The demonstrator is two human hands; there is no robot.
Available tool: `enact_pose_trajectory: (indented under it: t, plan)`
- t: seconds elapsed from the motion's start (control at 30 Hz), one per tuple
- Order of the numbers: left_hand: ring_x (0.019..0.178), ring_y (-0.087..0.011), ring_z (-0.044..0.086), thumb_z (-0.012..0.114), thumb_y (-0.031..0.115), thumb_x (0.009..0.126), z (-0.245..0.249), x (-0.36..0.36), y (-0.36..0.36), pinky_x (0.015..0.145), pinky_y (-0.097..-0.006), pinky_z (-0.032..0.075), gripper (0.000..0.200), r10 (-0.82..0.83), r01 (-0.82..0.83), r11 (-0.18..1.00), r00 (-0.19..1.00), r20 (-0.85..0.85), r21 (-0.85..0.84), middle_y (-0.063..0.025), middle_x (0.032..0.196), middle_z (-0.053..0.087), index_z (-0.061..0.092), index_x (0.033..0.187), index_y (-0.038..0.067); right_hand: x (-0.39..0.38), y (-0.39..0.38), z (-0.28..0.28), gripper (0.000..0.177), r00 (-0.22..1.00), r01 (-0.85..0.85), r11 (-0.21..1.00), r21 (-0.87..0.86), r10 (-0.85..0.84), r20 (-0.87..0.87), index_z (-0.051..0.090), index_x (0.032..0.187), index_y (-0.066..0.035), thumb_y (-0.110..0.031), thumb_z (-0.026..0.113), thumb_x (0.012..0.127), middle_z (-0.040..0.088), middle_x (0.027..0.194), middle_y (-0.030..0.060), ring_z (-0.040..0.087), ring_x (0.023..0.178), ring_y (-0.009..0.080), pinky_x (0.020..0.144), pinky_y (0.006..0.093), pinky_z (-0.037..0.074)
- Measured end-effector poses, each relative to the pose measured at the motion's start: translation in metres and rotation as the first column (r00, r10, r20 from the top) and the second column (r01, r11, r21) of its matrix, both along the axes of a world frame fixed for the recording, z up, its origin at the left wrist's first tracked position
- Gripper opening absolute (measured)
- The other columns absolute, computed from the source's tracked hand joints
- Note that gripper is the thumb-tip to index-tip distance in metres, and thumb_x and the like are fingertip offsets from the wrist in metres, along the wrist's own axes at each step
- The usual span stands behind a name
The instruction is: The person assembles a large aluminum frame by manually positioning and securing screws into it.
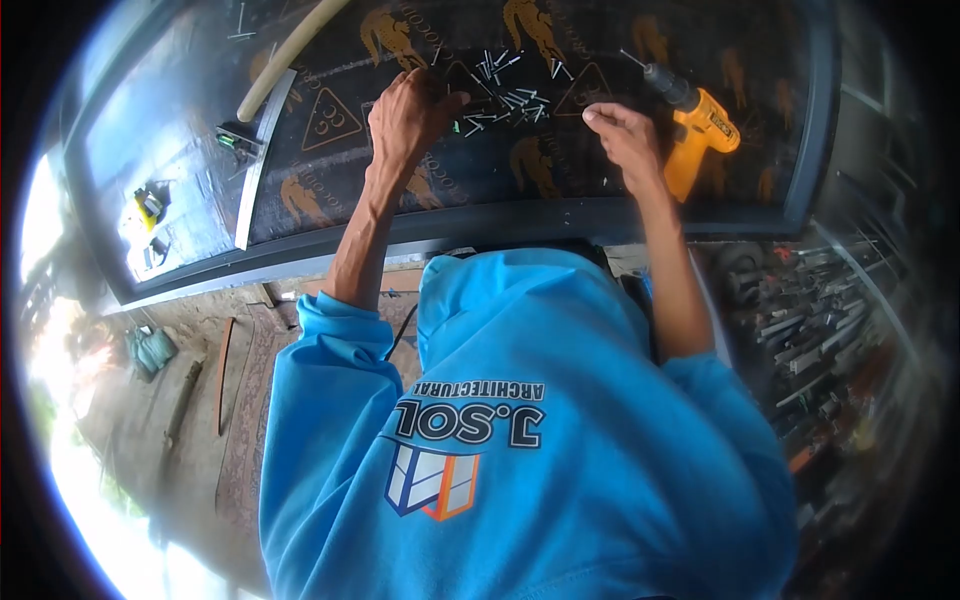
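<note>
While the left hand point(410, 112) curls its fingers onto the screws point(505, 95), the right hand point(625, 135) pinches its fingertips together at the heap's 4 o'clock edge; whether either grips a screw I cannot tell. An orange drill point(700, 130) lies close at the right hand's 3 o'clock, crowding that side. Bare surface point(560, 185) runs open toward its rim at 6 o'clock, a metal bar point(262, 160) well apart at 9 o'clock.

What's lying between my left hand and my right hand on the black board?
In the head view, a scatter of small silver fasteners lies on the black board between the left hand and the right hand.
</note>
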State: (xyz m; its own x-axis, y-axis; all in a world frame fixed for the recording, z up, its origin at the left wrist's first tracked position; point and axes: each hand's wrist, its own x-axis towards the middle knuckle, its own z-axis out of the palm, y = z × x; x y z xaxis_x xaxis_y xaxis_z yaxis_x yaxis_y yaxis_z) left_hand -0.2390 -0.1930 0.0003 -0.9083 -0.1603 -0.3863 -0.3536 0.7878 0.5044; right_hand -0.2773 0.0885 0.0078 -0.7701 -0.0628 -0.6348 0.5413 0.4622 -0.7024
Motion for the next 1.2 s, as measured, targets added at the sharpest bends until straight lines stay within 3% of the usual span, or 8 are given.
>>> enact_pose_trajectory:
  t: [0.2, 0.33, 0.63, 0.73, 0.8, 0.93, 1.07, 1.2]
  plan:
    - [0.081, -0.0363, 0.064, 0.058, 0.034, 0.086, -0.005, 0.006, -0.025, 0.073, -0.0439, 0.05, 0.031, 0.403, -0.387, 0.89, 0.915, -0.023, 0.242, -0.0195, 0.086, 0.067, 0.064, 0.098, 0.006, 0.016, 0.0, 0.0, 0.017, 0.762, 0.598, 0.683, -0.419, -0.322, 0.563, 0.063, 0.09, -0.006, -0.023, 0.061, 0.09, 0.057, 0.072, 0.0007, 0.055, 0.064, 0.0106, 0.055, 0.0236, 0.043]
    - [0.087, -0.0302, 0.064, 0.057, 0.02, 0.088, -0.001, 0.011, -0.029, 0.071, -0.0389, 0.052, 0.022, -0.007, 0.066, 0.956, 0.98, -0.201, 0.287, -0.0099, 0.096, 0.066, 0.063, 0.109, 0.016, 0.022, -0.009, 0.006, 0.017, 0.822, 0.459, 0.76, -0.46, -0.167, 0.544, 0.061, 0.086, -0.007, -0.024, 0.06, 0.091, 0.057, 0.074, 0.0007, 0.057, 0.066, 0.0126, 0.055, 0.0238, 0.043]
    - [0.086, -0.0239, 0.062, 0.064, 0.015, 0.081, -0.029, 0.002, -0.041, 0.077, -0.0338, 0.052, 0.02, -0.57, 0.555, 0.819, 0.755, -0.323, -0.146, -0.0048, 0.097, 0.061, 0.064, 0.101, 0.012, 0.043, -0.058, -0.011, 0.024, 0.863, -0.302, 0.951, 0.067, 0.303, -0.404, 0.07, 0.099, -0.008, -0.023, 0.069, 0.08, 0.07, 0.085, 0.0115, 0.067, 0.069, 0.0206, 0.062, 0.0291, 0.051]
    - [0.079, -0.0196, 0.06, 0.061, 0.016, 0.087, -0.022, 0.014, -0.052, 0.068, -0.0291, 0.048, 0.011, -0.237, 0.31, 0.94, 0.893, -0.383, 0.142, -0.0051, 0.088, 0.061, 0.061, 0.094, 0.007, 0.047, -0.084, -0.013, 0.025, 0.791, -0.364, 0.919, 0.148, 0.389, -0.472, 0.069, 0.1, -0.005, -0.019, 0.072, 0.079, 0.07, 0.096, 0.0089, 0.067, 0.072, 0.019, 0.067, 0.0283, 0.053]
    - [0.077, -0.0143, 0.058, 0.059, 0.018, 0.09, -0.004, 0.03, -0.058, 0.069, -0.0266, 0.046, 0.014, 0.279, -0.29, 0.611, 0.95, 0.143, 0.737, -0.005, 0.086, 0.061, 0.059, 0.097, 0.006, 0.05, -0.093, -0.027, 0.023, 0.747, -0.367, 0.913, 0.181, 0.405, -0.528, 0.069, 0.098, -0.005, -0.019, 0.071, 0.08, 0.07, 0.096, 0.0091, 0.067, 0.072, 0.022, 0.066, 0.0292, 0.053]
    - [0.075, -0.0119, 0.056, 0.053, 0.015, 0.094, 0.001, 0.063, -0.05, 0.067, -0.025, 0.043, 0.011, 0.442, -0.419, 0.188, 0.844, 0.304, 0.888, -0.0041, 0.085, 0.061, 0.057, 0.099, 0.006, 0.052, -0.097, -0.032, 0.02, 0.585, -0.346, 0.922, 0.175, 0.357, -0.728, 0.069, 0.096, -0.006, -0.017, 0.071, 0.08, 0.07, 0.086, 0.0076, 0.065, 0.066, 0.0181, 0.062, 0.0272, 0.051]
    - [0.078, -0.0125, 0.056, 0.053, 0.016, 0.094, 0.002, 0.07, -0.03, 0.064, -0.0222, 0.041, 0.013, 0.43, -0.376, -0.007, 0.835, 0.342, 0.927, -0.0048, 0.087, 0.06, 0.057, 0.103, 0.007, 0.043, -0.063, 0.005, 0.013, 0.997, -0.02, 0.927, -0.374, -0.009, -0.074, 0.065, 0.085, -0.001, -0.011, 0.063, 0.076, 0.06, 0.072, 0.0025, 0.055, 0.067, 0.0092, 0.056, 0.0209, 0.041]
    - [0.074, -0.0105, 0.054, 0.058, 0.019, 0.091, -0.007, 0.066, -0.013, 0.062, -0.0215, 0.04, 0.019, 0.315, -0.355, 0.053, 0.893, 0.322, 0.933, -0.004, 0.085, 0.06, 0.059, 0.102, 0.004, 0.031, -0.035, 0.012, 0.014, 0.972, 0.233, 0.713, -0.661, -0.16, 0.17, 0.062, 0.085, -0.001, -0.011, 0.063, 0.076, 0.058, 0.07, 0.0026, 0.052, 0.063, 0.0078, 0.052, 0.0185, 0.037]
